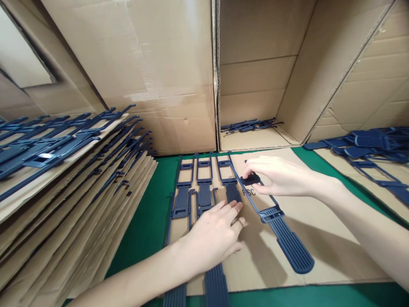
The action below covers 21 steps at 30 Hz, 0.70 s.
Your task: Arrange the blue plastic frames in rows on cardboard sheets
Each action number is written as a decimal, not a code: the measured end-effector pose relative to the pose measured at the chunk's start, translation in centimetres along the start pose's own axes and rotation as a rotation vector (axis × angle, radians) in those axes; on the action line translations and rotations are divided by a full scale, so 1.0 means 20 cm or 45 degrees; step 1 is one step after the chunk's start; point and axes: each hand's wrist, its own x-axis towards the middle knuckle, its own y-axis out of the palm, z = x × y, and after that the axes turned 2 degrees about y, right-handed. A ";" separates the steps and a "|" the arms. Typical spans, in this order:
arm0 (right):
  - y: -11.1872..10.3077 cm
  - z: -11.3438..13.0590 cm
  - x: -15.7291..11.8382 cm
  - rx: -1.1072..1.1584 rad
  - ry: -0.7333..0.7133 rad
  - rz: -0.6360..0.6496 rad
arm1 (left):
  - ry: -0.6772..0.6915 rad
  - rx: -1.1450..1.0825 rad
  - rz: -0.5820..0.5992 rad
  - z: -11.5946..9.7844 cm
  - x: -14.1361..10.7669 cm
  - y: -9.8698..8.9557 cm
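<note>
My right hand (271, 175) grips a dark blue plastic frame part (292, 245) by its small crosspiece, between thumb and fingers. The part slants over the cardboard sheet (319, 204), its ribbed, rounded end pointing toward the lower right and casting a shadow. My left hand (217, 234) lies palm down with its fingers apart, fingertips at the ribbed end of another blue part (233, 191) on the sheet. Left of that, more such parts lie side by side, among them one with a ribbed panel (205, 194). My left hand and forearm partly cover the nearer ones.
At the left stands a tall stack of cardboard sheets (128, 204) with blue parts between them and on top. An open cardboard box (258, 76) behind holds a few parts. More parts (373, 145) are heaped at the right. Green table surface (142, 213) shows between.
</note>
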 end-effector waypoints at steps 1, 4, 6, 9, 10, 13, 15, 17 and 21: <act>0.01 0.00 0.00 -0.009 0.014 0.019 | -0.005 0.010 0.012 0.00 0.00 0.00; 0.01 0.02 0.00 -0.046 0.042 0.069 | -0.009 0.040 0.037 -0.02 -0.02 -0.02; 0.01 0.04 0.00 -0.047 0.057 0.113 | 0.004 0.062 0.040 -0.04 -0.04 -0.05; 0.02 0.08 0.00 -0.007 0.068 0.240 | 0.081 0.086 0.054 -0.11 -0.09 -0.10; 0.03 0.09 0.00 0.012 0.064 0.292 | 0.127 0.087 0.051 -0.14 -0.10 -0.10; 0.07 0.15 0.00 0.067 0.009 0.382 | 0.291 0.103 -0.043 -0.20 -0.15 -0.08; 0.10 0.18 0.00 0.078 -0.038 0.397 | 0.330 0.123 -0.081 -0.23 -0.17 -0.06; 0.12 0.20 0.00 0.064 -0.068 0.405 | 0.293 0.137 -0.064 -0.24 -0.18 -0.05; 0.15 0.22 0.00 -0.001 -0.088 0.390 | 0.176 0.171 -0.015 -0.26 -0.18 -0.07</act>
